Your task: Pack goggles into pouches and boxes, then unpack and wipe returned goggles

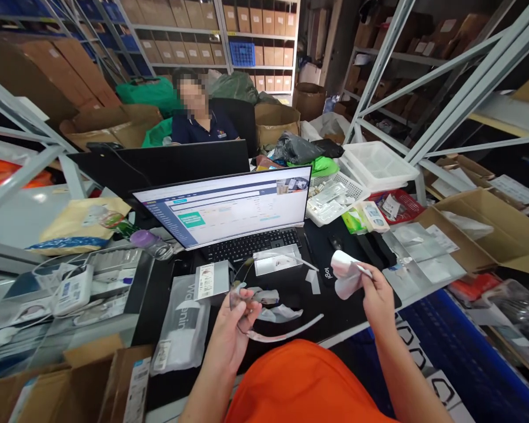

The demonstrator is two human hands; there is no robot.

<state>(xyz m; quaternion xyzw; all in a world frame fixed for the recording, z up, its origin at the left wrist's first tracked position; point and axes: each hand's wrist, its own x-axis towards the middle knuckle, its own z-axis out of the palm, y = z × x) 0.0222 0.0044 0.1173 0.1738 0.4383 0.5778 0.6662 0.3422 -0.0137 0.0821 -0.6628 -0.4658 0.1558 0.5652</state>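
My left hand [238, 314] is closed on a pair of glasses [286, 336] with clear, pale temples spread open. Its lenses are partly hidden by my fingers. In my right hand [376, 292], raised to the right, a thin white sheet [347, 275] is pinched by one edge; it curls and looks like a wrapper or cloth. Beneath the hands, crumpled clear plastic wrappings [280, 313] lie on the black desk mat. Just beyond the glasses sit a small white box [212, 279] and a flat white card or packet [277, 262]. A translucent pouch [183, 326] lies left of my left hand.
A monitor [229, 205] and keyboard [253, 244] stand ahead, with a mouse [335, 242] to the right. Another person [203, 123] sits behind the monitors. White baskets [335, 197] and an open carton [489, 229] are at right; a tray of packets [134, 294] is left.
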